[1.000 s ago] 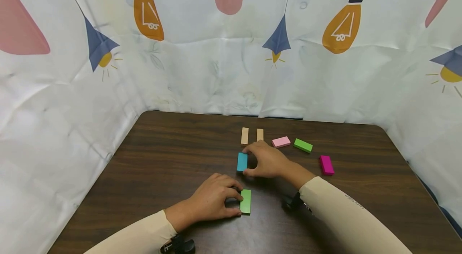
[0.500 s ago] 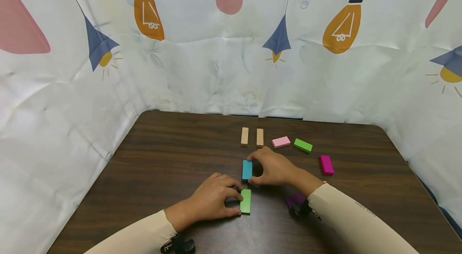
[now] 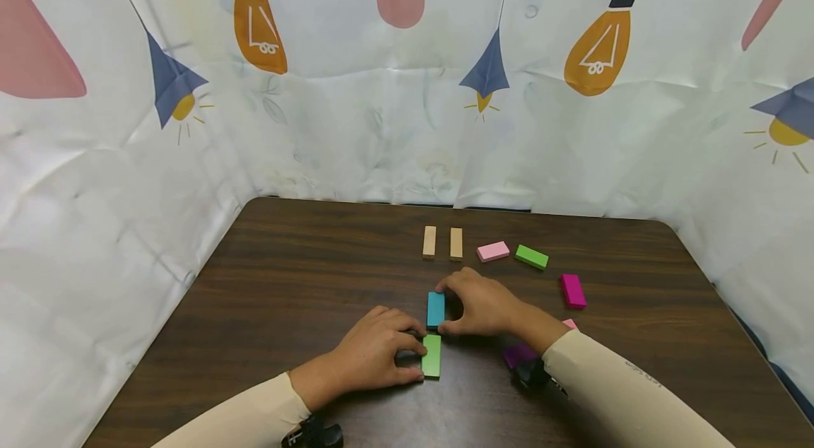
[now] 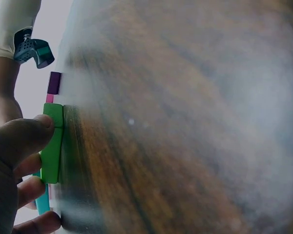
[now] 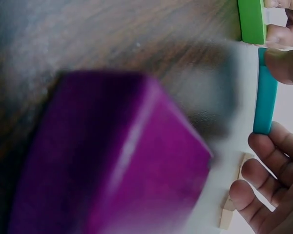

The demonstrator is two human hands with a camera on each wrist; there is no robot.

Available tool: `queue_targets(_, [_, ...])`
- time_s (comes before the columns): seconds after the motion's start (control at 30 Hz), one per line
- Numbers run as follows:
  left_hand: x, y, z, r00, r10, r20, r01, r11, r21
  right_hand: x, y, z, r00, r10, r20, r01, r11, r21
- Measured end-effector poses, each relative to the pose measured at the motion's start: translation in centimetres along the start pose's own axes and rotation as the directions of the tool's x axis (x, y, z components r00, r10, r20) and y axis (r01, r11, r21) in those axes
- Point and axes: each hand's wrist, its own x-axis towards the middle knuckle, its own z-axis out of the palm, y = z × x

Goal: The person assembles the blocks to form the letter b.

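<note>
In the head view my left hand [image 3: 369, 352] holds a light green block [image 3: 431, 356], thumb at its near end and fingertips along its far left side. Just beyond that block is a blue block [image 3: 435, 310], pinched end to end between the thumb and index finger of my right hand [image 3: 480, 303]. The two blocks stand nearly in line, close end to end. In the right wrist view the blue block [image 5: 266, 97] shows between thumb and fingertip, with a corner of the green block [image 5: 252, 22] above it.
Two plain wooden blocks [image 3: 429, 243], a pink block [image 3: 492, 251], a green block [image 3: 531, 256] and a magenta block [image 3: 573, 291] lie on the dark wooden table [image 3: 305, 264]. A purple block [image 3: 518, 355] and another pink block [image 3: 570, 324] are partly hidden by my right arm.
My right hand has drawn the blue block nearer and slightly right, up to the light green block's far end. The left hand has stayed in place.
</note>
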Motion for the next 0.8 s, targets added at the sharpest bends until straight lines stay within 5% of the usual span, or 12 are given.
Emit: queue_targets(0.8, [0.0,0.04,0.0,1.0,-0.001,0.007,0.001,1.0,0.002,-0.04,-0.26,0.11,0.999,-0.03,0.039,0.03,0.999,0.013])
